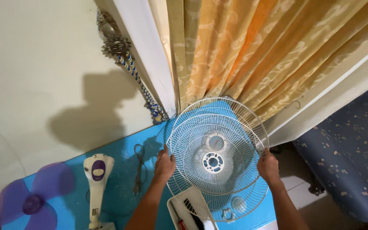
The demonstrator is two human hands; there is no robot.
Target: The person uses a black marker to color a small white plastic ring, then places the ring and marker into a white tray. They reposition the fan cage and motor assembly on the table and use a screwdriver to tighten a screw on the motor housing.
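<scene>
A white wire fan guard (pixel 231 123) is held tilted above a blue table (pixel 120 187). My left hand (pixel 165 165) grips its left rim and my right hand (pixel 268 167) grips its right rim. A second white wire guard (pixel 239 202) lies flat on the table below it, partly hidden. The held guard has a round centre ring (pixel 212 162) with holes.
A purple fan blade (pixel 33 200) lies at the table's left end, with a white fan motor housing (pixel 97 179) beside it. A white tray (pixel 190 211) holding tools sits near the front edge. A cord (pixel 139 168) lies on the table. Orange curtains (pixel 256 51) hang behind.
</scene>
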